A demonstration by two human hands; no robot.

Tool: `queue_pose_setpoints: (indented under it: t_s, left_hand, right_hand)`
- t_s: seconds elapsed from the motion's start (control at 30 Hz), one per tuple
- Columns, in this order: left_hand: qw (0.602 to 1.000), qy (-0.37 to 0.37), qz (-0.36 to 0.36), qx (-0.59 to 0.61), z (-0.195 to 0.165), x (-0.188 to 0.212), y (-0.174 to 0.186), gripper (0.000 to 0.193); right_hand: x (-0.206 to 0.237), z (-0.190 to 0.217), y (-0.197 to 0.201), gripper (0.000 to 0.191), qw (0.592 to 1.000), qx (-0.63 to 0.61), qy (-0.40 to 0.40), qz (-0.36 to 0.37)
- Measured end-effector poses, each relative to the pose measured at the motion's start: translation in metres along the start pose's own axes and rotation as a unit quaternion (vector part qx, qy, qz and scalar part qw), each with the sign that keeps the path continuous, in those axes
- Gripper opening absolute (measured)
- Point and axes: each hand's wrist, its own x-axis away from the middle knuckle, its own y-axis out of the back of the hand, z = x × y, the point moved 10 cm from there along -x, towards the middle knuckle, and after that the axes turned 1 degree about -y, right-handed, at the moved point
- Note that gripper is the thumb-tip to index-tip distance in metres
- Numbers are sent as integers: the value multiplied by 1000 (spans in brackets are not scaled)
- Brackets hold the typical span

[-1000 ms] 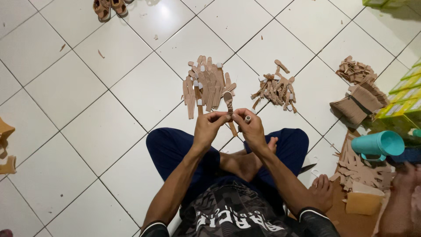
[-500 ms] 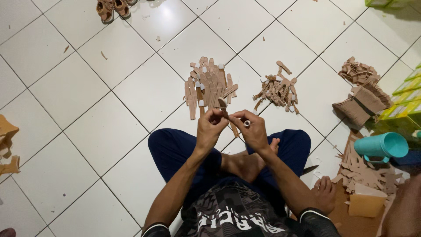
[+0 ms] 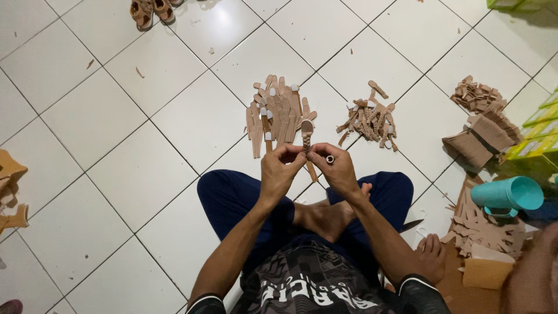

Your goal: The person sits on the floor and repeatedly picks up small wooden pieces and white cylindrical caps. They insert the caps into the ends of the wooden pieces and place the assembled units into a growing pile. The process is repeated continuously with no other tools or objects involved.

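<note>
Pinching one braided strap between both hands, long axis pointing away toward the strip pile on the floor; gripping equally near.

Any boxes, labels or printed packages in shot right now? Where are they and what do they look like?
Striped boxes: right edge, stacked, yellow-green with white bands.
Green box: top right corner, mostly cut off.
Cardboard box: bottom right, plain tan, beside scraps.
No signs or screens.

Two hands, one teal cup
</note>
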Motion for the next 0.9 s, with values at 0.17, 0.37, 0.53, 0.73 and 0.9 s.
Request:
queue_pose_setpoints:
  t_s: [0.17, 0.37, 0.53, 0.73, 0.9]
  left_hand:
    - [996, -8, 54, -70, -15, -3, -2, 25]
    - [983, 47, 107, -138, 10, -9, 1, 25]
    - [968, 113, 165, 149, 43, -6, -16, 24]
    - [974, 105, 42, 197, 57, 6, -16, 26]
    - [947, 91, 18, 308, 61, 12, -19, 25]
  right_hand:
    - [-1, -5, 4, 17, 1000, 21, 6, -10]
    - [1, 19, 3, 13, 989, 113, 91, 22]
    - [24, 63, -5, 14, 915, 263, 299, -64]
    - [12, 20, 4, 16, 992, 43, 72, -96]
    - [15, 5, -6, 23, 996, -47, 27, -69]
